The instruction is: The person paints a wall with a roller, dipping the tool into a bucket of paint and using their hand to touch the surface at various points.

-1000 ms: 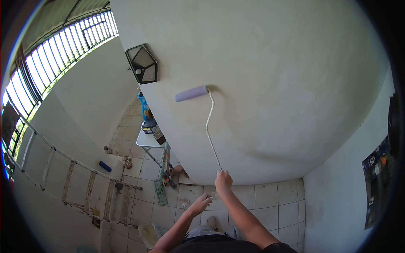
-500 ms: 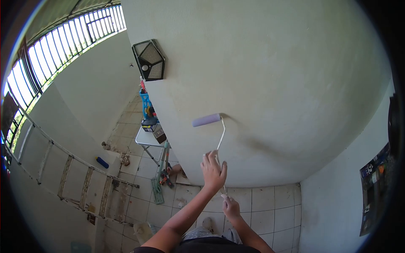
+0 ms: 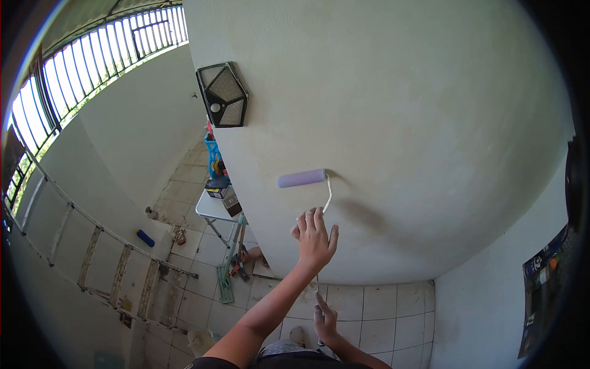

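A paint roller with a pale purple sleeve (image 3: pixel 301 178) lies against the white wall (image 3: pixel 393 123), its white bent frame running down toward my hands. My left hand (image 3: pixel 314 237) is raised at the upper part of the handle, fingers bent around it, and hides much of it. Lower down, my right hand (image 3: pixel 325 320) is closed on the lower end of the handle, close to my body. The roller's shadow falls on the wall to its right.
A dark lamp (image 3: pixel 224 95) is mounted at the wall's left edge. Below it stands a small white table (image 3: pixel 212 206) with boxes. A ladder (image 3: pixel 92 230) is at the left, and a green tool (image 3: pixel 225 284) rests on the tiled floor (image 3: pixel 344 301). A poster (image 3: pixel 541 289) hangs at right.
The view has shifted slightly. My left hand has moved up a little along the handle, toward the roller, while my right hand has moved down and left. The sleeve stays on the wall.
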Motion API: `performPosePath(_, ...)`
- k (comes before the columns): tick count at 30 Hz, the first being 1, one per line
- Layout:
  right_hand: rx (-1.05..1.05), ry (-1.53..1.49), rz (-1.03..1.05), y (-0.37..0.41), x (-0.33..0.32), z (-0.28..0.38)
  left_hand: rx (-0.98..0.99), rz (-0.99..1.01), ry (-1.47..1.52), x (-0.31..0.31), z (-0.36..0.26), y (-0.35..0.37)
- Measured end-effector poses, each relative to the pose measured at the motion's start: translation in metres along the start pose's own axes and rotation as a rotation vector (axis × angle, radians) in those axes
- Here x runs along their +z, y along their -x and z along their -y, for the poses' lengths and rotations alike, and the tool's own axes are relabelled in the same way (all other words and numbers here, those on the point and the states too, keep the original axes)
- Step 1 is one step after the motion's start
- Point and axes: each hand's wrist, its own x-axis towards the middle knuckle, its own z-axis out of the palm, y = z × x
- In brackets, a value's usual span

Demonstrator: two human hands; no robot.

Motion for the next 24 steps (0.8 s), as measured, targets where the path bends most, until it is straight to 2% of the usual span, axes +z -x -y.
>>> performPosePath(5, 0.038, -0.132, -0.007, -0.035, 0.024, 0.021, 0.021, -0.056, -0.046, -0.022, 0.009, -0.039)
performPosePath(8, 0.117, -0.108, 0.018, -0.02, 0.026, 0.007, -0.016, 0.0, -0.065, -0.01, 0.014, -0.019)
performPosePath(11, 0.069, -0.098, -0.042, -0.007, 0.021, -0.003, -0.024, 0.01, -0.011, 0.01, 0.02, -0.003)
performPosePath(12, 0.14, -0.097, -0.039, -0.008, 0.019, -0.007, -0.03, 0.01, -0.007, 0.015, 0.021, -0.002)
performPosePath(13, 0.117, -0.092, -0.037, -0.014, 0.018, -0.008, -0.041, 0.011, -0.002, 0.014, 0.017, -0.004)
performPosePath(20, -0.025, -0.145, 0.014, -0.077, 0.018, 0.006, 0.003, -0.223, -0.116, -0.022, 0.008, -0.073)
performPosePath(24, 0.044, -0.144, -0.006, -0.05, 0.016, -0.004, -0.029, -0.096, -0.082, 0.002, 0.02, -0.034)
